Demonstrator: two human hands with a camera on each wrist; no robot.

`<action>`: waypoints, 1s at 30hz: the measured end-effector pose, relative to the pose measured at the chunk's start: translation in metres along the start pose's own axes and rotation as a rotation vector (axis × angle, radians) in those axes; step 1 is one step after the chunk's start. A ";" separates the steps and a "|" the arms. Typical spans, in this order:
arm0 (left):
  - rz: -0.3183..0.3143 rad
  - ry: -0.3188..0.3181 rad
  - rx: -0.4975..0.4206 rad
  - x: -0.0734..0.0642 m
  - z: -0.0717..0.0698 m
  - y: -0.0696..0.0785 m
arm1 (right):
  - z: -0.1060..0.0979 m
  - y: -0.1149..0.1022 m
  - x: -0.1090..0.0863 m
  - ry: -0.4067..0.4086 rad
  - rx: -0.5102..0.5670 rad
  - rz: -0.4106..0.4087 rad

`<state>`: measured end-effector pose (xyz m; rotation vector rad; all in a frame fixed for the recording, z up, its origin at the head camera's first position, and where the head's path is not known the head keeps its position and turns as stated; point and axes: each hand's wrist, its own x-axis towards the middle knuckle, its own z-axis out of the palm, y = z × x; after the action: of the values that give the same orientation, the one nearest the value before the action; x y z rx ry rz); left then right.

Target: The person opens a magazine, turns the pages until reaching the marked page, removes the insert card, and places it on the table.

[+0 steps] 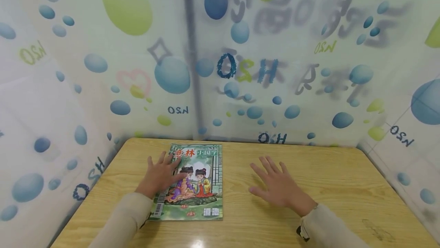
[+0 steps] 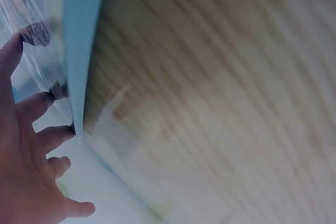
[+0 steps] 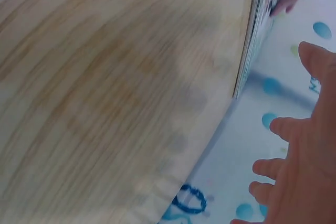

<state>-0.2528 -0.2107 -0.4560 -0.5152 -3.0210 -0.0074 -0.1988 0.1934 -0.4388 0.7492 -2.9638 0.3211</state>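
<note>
A magazine (image 1: 206,175) with a green cover, red and white Chinese characters and two cartoon figures lies face up on the wooden table (image 1: 247,217). My left hand (image 1: 159,177) reaches over its left side with fingers spread. In the left wrist view, fingertips touch the glossy cover near the pale blue edge of the magazine (image 2: 84,35). To the right of the magazine, my right hand (image 1: 276,187) is held over the table with fingers spread and nothing in it. The right wrist view shows the magazine (image 3: 252,40) from its side, apart from the right hand (image 3: 310,145).
Behind the table stands a pale curtain or sheet (image 1: 213,99) printed with blue and green drops and mirrored H2O lettering. Similar printed panels rise at the left (image 1: 51,107) and right (image 1: 412,87). A dark smudge (image 1: 378,231) marks the table's front right.
</note>
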 end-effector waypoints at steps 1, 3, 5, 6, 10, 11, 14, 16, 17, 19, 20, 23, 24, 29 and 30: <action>0.004 0.001 0.000 0.001 0.000 0.002 | 0.002 -0.002 0.001 -0.007 0.000 -0.004; 0.008 -0.004 0.002 0.003 -0.001 0.007 | 0.004 -0.007 0.003 -0.018 -0.002 -0.014; 0.013 -0.011 0.006 0.005 -0.001 0.011 | 0.006 -0.010 0.005 -0.023 0.000 -0.025; 0.016 -0.014 0.009 0.006 -0.001 0.013 | 0.007 -0.012 0.006 -0.023 0.002 -0.031; 0.027 -0.007 0.021 0.008 -0.001 0.020 | 0.009 -0.019 0.009 -0.021 -0.003 -0.049; 0.034 -0.001 0.028 0.009 -0.001 0.022 | 0.009 -0.021 0.009 -0.022 -0.002 -0.052; 0.041 0.002 0.052 0.011 -0.001 0.027 | 0.010 -0.026 0.011 -0.033 0.007 -0.066; 0.048 0.001 0.069 0.012 -0.001 0.030 | 0.011 -0.029 0.013 -0.050 0.027 -0.078; 0.050 -0.002 0.076 0.013 0.000 0.031 | 0.012 -0.031 0.013 -0.057 0.036 -0.088; 0.050 -0.009 0.088 0.014 0.001 0.034 | 0.014 -0.034 0.015 -0.077 0.048 -0.108; 0.051 -0.010 0.093 0.015 0.001 0.036 | 0.015 -0.035 0.015 -0.087 0.054 -0.118; 0.059 -0.006 0.104 0.017 0.002 0.041 | 0.019 -0.039 0.017 -0.113 0.053 -0.144; 0.059 -0.005 0.107 0.017 0.002 0.044 | 0.020 -0.040 0.018 -0.124 0.050 -0.150; 0.069 0.006 0.111 0.020 0.001 0.053 | 0.022 -0.043 0.018 -0.195 0.037 -0.152; 0.068 0.005 0.107 0.021 0.001 0.054 | 0.022 -0.044 0.018 -0.214 0.027 -0.148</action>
<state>-0.2549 -0.1526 -0.4561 -0.6066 -2.9766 0.1554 -0.1940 0.1428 -0.4497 1.0636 -3.0803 0.2889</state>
